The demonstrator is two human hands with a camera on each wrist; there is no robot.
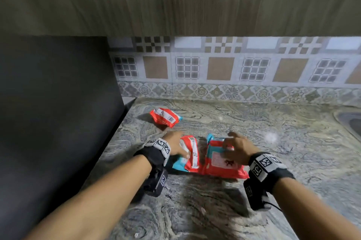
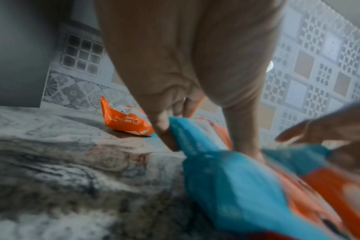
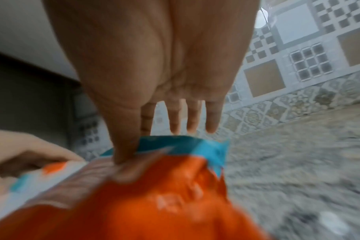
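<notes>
Hands low over the table (image 1: 254, 122): the left hand (image 1: 175, 146) grips the left packet (image 1: 192, 153) by its edge; the right hand (image 1: 239, 149), fingers spread straight, presses a thumb on the right packet (image 1: 222, 165) alongside.

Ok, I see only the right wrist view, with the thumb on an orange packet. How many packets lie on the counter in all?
Observer: Three. A third packet lies apart from the hands, farther back on the left of the counter.
Operator: And the left grip, what does it do?
Observer: The left grip holds the blue end of the left packet, fingers curled round it.
</notes>
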